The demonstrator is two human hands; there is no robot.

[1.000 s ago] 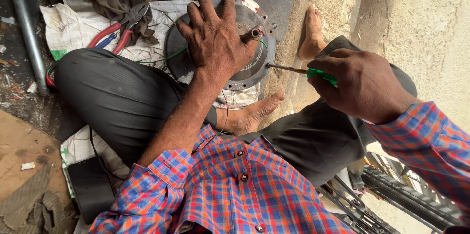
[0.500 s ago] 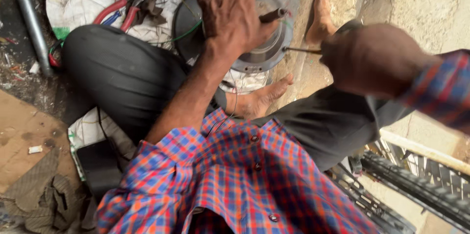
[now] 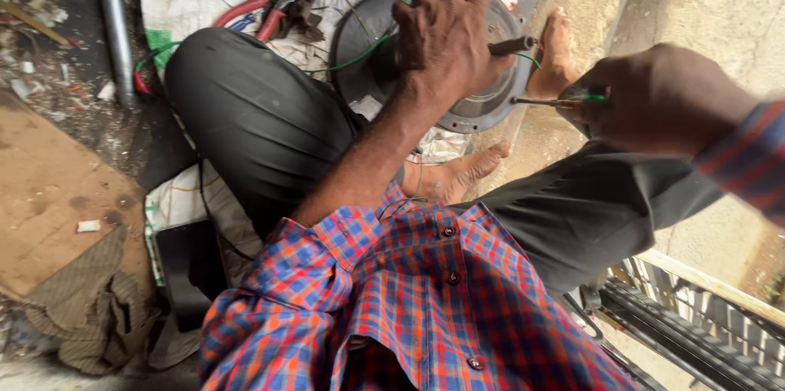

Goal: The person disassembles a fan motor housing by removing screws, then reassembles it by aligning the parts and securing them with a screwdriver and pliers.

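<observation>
I sit cross-legged on the ground in dark trousers and a red-and-blue checked shirt. My left hand [image 3: 446,35] lies spread flat on a round dark metal motor housing [image 3: 360,47] that rests by my feet. A short axle stub [image 3: 511,46] sticks out beside my thumb. My right hand [image 3: 662,101] grips a green-handled screwdriver [image 3: 556,101], its thin shaft pointing left at the housing's rim. A green wire [image 3: 360,56] runs across the housing.
Red-handled pliers [image 3: 262,11] lie on a white sack behind my left knee. A grey metal pipe [image 3: 114,27] lies at the left, with brown cardboard [image 3: 49,195] and rags below it. A black tyre [image 3: 695,342] sits at lower right.
The view has shifted, so the housing and both hands sit further right and higher. My left hand stays flat on the housing; my right hand keeps the screwdriver at the rim.
</observation>
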